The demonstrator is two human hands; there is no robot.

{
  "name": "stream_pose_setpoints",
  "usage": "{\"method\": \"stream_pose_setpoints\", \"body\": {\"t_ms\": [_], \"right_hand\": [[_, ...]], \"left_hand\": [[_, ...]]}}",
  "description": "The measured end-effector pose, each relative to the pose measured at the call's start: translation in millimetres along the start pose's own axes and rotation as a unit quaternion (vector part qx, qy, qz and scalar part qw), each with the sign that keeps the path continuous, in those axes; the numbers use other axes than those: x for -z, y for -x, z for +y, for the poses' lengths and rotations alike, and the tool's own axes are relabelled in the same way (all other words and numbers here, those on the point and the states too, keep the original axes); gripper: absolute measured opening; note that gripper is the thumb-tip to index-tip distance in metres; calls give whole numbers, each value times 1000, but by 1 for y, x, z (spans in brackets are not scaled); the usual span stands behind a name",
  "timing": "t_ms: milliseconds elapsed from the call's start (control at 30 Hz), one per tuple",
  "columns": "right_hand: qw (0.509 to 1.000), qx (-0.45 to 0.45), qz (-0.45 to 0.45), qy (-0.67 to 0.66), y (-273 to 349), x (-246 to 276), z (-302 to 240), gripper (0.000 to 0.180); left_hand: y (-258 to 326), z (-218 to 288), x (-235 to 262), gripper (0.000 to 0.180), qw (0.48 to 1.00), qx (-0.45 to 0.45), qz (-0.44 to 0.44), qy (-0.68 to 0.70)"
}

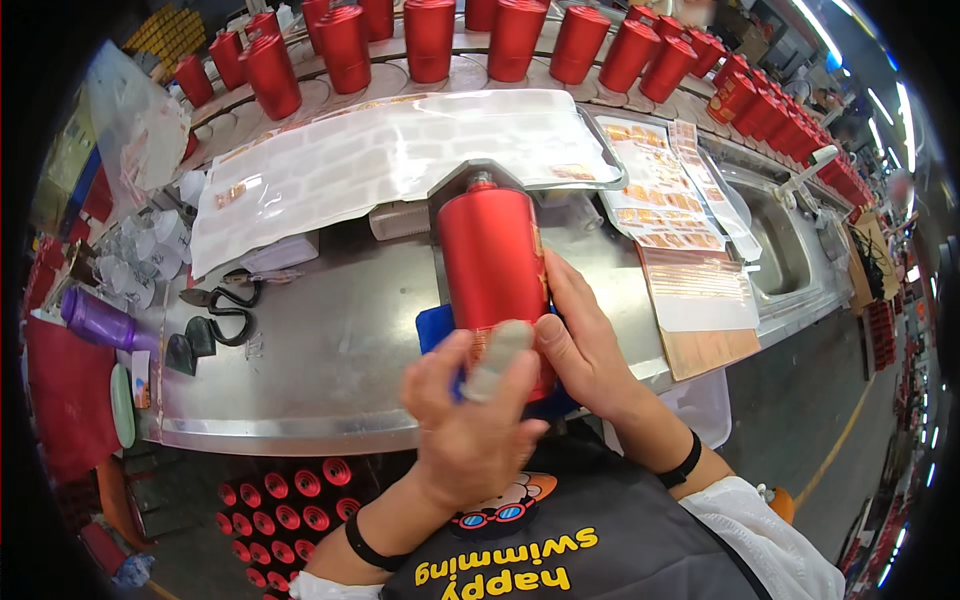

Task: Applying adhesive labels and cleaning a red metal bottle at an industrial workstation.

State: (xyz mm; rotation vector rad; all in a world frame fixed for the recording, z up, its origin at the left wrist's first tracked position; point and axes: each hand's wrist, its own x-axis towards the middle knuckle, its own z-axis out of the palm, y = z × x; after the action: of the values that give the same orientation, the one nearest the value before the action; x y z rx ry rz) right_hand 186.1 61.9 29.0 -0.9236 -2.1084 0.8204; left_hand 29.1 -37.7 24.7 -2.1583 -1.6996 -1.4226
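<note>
A red cylindrical bottle point(490, 260) lies in front of me, its narrow neck pointing away, in a dark grey holder point(475, 168) with blue parts point(433, 328) showing at its near end. My right hand point(590, 345) is closed along the bottle's right side, thumb on top near the base. My left hand point(465, 415), blurred by motion, pinches a small greyish pad point(502, 358) against the bottle's lower face. Gold print shows on the bottle's right edge and under the pad. Its exact material I cannot make out.
Red bottles point(430, 45) stand along a curved conveyor behind the steel table point(330, 370). White backing sheets point(400, 150) and gold decal sheets point(660, 190) lie beyond the holder. Scissors point(225, 297) and a purple bottle point(100, 318) are left, a sink point(770, 235) right. Red bottles point(290, 515) sit below.
</note>
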Motion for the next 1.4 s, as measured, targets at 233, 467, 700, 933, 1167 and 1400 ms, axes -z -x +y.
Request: {"method": "stream_pose_setpoints", "body": {"t_ms": [233,467,700,933,1167,1400], "right_hand": [[1000,6,-6,1,-2,0,-1,66],[1000,8,-3,-14,-2,2,-2,63],[999,0,8,-36,2,0,9,61],[999,0,14,-48,3,1,10,59],[989,8,118,-87,4,21,8,53],[954,281,-21,98,-4,40,-37,25]], "left_hand": [[16,-4,-9,59,995,-31,-45,-86],[32,-17,-17,59,998,61,18,10],[14,-25,-14,83,998,23,-44,-30],[15,-16,-10,62,993,-78,-31,-83],[0,-15,-5,61,990,-99,-47,-88],[11,-24,-11,72,997,-36,-3,-66]]}}
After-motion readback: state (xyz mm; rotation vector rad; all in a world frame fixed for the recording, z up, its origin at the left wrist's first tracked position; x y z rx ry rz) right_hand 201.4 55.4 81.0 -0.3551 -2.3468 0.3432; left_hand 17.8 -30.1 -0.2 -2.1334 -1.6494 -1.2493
